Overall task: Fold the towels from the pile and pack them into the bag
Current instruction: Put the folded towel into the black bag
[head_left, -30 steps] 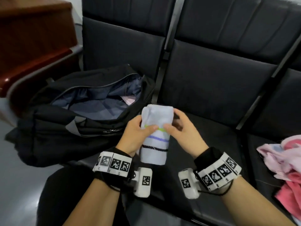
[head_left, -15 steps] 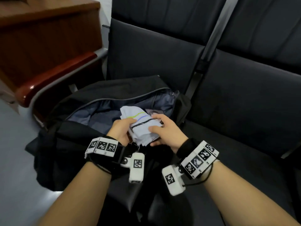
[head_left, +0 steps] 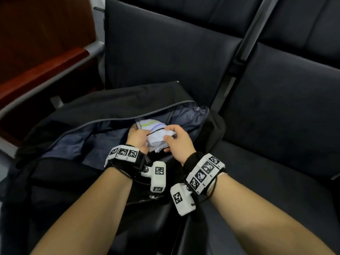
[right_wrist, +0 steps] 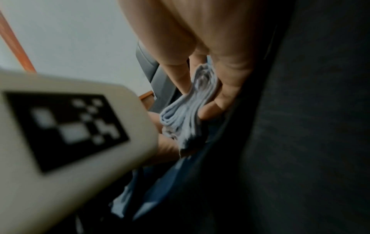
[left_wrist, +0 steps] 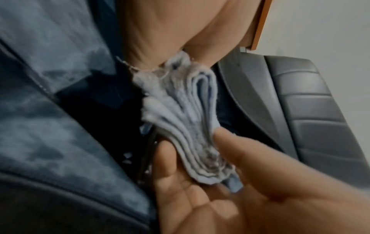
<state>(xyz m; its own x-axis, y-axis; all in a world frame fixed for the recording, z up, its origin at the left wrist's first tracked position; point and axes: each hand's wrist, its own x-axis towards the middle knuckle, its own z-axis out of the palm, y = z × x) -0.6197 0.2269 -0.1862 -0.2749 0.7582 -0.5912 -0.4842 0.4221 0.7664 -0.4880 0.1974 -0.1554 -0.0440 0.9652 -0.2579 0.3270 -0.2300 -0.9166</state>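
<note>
A folded white towel (head_left: 156,132) with green, blue and black stripes is held over the open mouth of the black bag (head_left: 103,107). My left hand (head_left: 138,138) grips its left side and my right hand (head_left: 176,138) grips its right side. In the left wrist view the towel's stacked layers (left_wrist: 186,126) are pinched between my thumb and fingers. The right wrist view shows my right fingers (right_wrist: 224,88) curled round the same folded towel (right_wrist: 186,115). The towel's far end dips into the bag's grey lining (head_left: 185,116).
The bag lies on a dark padded seat (head_left: 266,181) of a bench row, with seat backs (head_left: 165,52) behind it. A wooden armrest (head_left: 42,74) stands at the left. The floor (head_left: 5,150) shows at the far left edge.
Both hands have carried the folded towel from above the seat leftward and forward into the bag's opening. The view turned left, so the pink towel pile is out of sight.
</note>
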